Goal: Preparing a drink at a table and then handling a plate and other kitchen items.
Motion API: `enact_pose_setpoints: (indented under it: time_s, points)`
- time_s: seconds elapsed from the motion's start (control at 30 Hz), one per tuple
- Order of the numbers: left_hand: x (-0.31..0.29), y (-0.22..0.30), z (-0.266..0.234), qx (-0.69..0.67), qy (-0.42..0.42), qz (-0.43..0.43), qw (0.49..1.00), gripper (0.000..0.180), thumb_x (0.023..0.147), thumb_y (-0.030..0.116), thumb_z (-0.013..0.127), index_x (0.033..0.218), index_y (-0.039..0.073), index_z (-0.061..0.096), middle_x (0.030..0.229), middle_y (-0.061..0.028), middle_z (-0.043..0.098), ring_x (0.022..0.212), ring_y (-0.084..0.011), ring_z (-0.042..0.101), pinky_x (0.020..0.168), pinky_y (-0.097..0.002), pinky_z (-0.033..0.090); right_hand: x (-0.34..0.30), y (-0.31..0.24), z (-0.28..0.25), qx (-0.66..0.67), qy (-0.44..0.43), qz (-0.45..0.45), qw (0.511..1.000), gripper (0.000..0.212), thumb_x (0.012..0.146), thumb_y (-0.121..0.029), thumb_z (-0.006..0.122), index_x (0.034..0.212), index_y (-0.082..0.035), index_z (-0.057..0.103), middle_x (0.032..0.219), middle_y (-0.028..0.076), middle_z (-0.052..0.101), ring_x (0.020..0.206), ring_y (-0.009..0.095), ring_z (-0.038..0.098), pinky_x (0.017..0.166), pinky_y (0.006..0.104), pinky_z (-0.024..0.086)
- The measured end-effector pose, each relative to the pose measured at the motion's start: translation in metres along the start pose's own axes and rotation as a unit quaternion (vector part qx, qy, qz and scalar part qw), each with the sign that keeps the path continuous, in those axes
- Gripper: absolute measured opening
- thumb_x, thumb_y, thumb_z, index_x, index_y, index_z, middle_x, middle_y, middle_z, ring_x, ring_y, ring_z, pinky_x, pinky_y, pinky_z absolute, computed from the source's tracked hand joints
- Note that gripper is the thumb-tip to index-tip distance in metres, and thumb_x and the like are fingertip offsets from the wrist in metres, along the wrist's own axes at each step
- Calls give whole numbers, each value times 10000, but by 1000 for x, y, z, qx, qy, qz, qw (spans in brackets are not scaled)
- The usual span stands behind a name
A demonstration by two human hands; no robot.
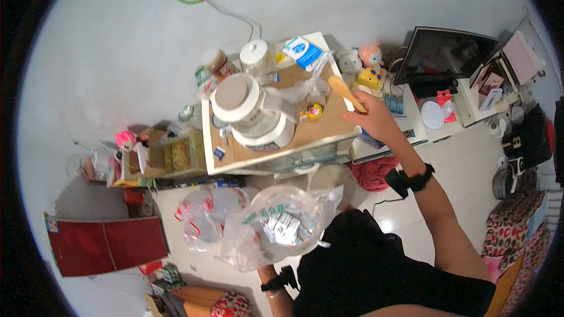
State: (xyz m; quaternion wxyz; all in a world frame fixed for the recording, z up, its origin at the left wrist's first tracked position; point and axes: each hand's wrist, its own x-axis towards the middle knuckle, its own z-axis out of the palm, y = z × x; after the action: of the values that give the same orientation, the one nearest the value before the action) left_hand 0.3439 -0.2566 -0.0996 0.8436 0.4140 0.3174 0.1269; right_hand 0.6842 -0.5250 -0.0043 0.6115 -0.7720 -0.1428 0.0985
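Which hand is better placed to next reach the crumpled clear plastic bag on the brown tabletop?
Probably the right hand: nearer, though gripping a long tan object; the left hand holds a green-printed clear bag.

Translucent bag (238,243), slanted tan implement (345,91)

Six o'clock: we see green lettering on the clear plastic bag (249,232) and dark print on the silvery packet (285,229) within. Near twelve: we note blurred lettering on a blue-and-white packet (304,53).

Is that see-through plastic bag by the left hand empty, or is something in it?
Not empty: silvery packaging shows inside the clear bag, though exactly what it is cannot be told.
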Motion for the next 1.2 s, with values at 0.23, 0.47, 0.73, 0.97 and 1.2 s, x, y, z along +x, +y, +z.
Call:
enact_pose_setpoints:
  time_s: [0.23, 0.47, 0.73, 0.97, 1.2]
  points:
    - [-13, 2, -8, -1, 20, 13, 1000, 548, 858, 366, 491, 1277, 24, 401, 1218, -103, 483, 1092, -245, 468, 915, -362, 378, 88, 42, 22, -150, 74, -189, 968, 650, 701, -229, 737, 1249, -30, 450, 994, 152, 586, 908, 250, 586, 751, 349, 463]
    - [-24, 13, -10, 1, 51, 22, 998, 565, 855, 382, 490, 1282, 24, 394, 1228, -106, 476, 1101, -252, 463, 922, -369, 373, 160, 59, 52, -266, -99, -144, 948, 268, 702, -140, 643, 944, -34, 600, 879, 165, 608, 824, 318, 598, 695, 412, 474]
    - [-25, 18, -8, -12, 67, 28, 997, 585, 852, 400, 489, 1289, 25, 387, 1239, -109, 469, 1111, -259, 457, 931, -378, 367, 202, -22, -3, -33, -7, -126, 991, 331, 705, -227, 662, 926, 14, 617, 671, 120, 586, 601, 164, 529, 582, 320, 435]
    - [-16, 18, -1, -18, 59, 26, 998, 603, 849, 415, 489, 1295, 25, 380, 1249, -113, 463, 1120, -265, 452, 939, -385, 361, 220, -20, -2, -89, -28, -131, 987, 322, 708, -229, 666, 908, 18, 614, 626, 101, 561, 582, 151, 517, 557, 324, 425]
    - [-8, 19, 6, -17, 63, 26, 998, 620, 847, 431, 488, 1301, 25, 373, 1258, -116, 457, 1128, -271, 447, 946, -393, 356, 224, 12, 46, -145, -87, -110, 979, 288, 688, -224, 653, 804, 24, 563, 680, 166, 560, 626, 243, 540, 577, 365, 427]
